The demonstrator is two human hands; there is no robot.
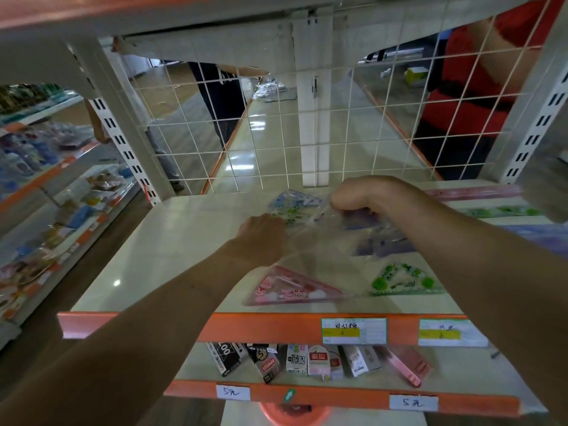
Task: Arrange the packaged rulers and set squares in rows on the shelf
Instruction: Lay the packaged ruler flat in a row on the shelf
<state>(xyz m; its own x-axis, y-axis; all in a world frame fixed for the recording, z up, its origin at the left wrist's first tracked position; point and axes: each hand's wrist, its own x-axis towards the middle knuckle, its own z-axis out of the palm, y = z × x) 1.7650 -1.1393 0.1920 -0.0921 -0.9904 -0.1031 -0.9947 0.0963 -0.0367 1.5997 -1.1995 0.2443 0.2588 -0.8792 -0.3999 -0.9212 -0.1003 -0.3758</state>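
Left hand (261, 236) and right hand (353, 198) both grip a clear-plastic green-printed set square pack (293, 214) stretched between them on the cream shelf (172, 241). A pink triangular pack (292, 287) lies nearer the front.

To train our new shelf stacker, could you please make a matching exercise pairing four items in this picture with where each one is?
Things:
1. pink set square
2. green set square
3. pink ruler
4. clear packet

Places:
A. back right of the shelf, by the wire mesh
B. gripped by the left hand and the right hand
C. near the front edge, the right-hand one
D. near the front edge, the left-hand one

Pairs: 1-D, 2-C, 3-A, 4-B
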